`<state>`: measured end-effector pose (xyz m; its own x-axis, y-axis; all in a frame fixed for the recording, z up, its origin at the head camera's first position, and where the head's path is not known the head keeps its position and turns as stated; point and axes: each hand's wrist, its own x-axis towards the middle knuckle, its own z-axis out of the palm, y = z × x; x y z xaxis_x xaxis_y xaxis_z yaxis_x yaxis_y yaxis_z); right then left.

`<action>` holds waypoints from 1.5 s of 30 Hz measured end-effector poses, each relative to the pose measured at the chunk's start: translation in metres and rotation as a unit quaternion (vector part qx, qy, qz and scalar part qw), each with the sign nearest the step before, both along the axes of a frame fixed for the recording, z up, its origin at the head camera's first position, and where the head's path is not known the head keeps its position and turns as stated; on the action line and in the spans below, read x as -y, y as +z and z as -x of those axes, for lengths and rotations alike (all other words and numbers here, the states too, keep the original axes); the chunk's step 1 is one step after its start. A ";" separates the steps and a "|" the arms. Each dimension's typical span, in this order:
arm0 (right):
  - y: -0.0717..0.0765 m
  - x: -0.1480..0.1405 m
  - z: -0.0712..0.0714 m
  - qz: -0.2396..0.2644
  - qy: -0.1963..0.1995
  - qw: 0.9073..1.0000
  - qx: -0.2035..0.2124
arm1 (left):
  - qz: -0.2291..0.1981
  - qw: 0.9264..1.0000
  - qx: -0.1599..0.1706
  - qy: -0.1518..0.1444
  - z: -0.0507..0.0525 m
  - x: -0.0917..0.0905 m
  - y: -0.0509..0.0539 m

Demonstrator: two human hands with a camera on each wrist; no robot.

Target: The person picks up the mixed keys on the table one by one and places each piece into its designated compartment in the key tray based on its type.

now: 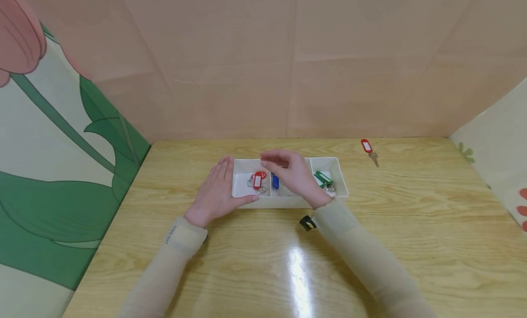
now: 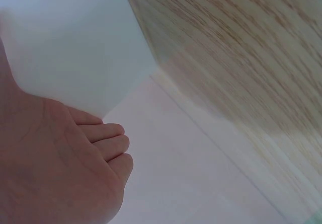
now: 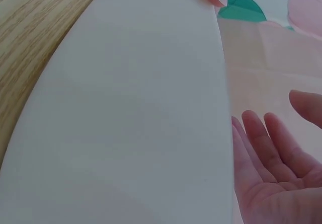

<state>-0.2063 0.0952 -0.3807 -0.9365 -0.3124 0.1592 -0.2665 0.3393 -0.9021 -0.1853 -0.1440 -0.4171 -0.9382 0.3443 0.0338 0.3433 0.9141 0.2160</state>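
Note:
A white divided box (image 1: 255,202) lies across the table. My left hand (image 1: 215,190) rests against its left end with straight fingers, the thumb on the front rim. In the left wrist view, those fingers (image 2: 111,142) touch the box's outer wall (image 2: 75,58). Red key tags (image 1: 257,180) with metal rings lie in the left compartment, a blue key tag (image 1: 275,181) in the middle one, and green key tags (image 1: 323,177) in the right one. Above the middle compartment is my right hand (image 1: 294,172). Its fingers (image 3: 271,148) are loosely bent, apart from the thumb, holding nothing visible.
A red key tag (image 1: 366,146) with a key (image 1: 373,158) lies on the wooden table (image 1: 411,226), right of the box near the back edge. A pink covered wall (image 1: 230,71) stands behind the table, with flower-patterned panels (image 1: 49,208) at the sides.

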 end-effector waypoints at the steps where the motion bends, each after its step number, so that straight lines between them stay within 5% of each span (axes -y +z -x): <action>1: 0.000 -0.001 0.000 0.000 -0.001 1.000 0.001 | 0.000 1.000 -0.001 0.000 0.000 0.000 0.000; 45: 0.009 -0.031 -0.013 0.019 -0.010 1.000 -0.012 | -0.003 1.000 0.010 0.005 0.001 -0.001 -0.002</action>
<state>-0.1936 0.1263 -0.3716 -0.9385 -0.2869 0.1922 -0.2809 0.3107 -0.9080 -0.1865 -0.1427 -0.4186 -0.9419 0.3354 0.0179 0.3305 0.9157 0.2285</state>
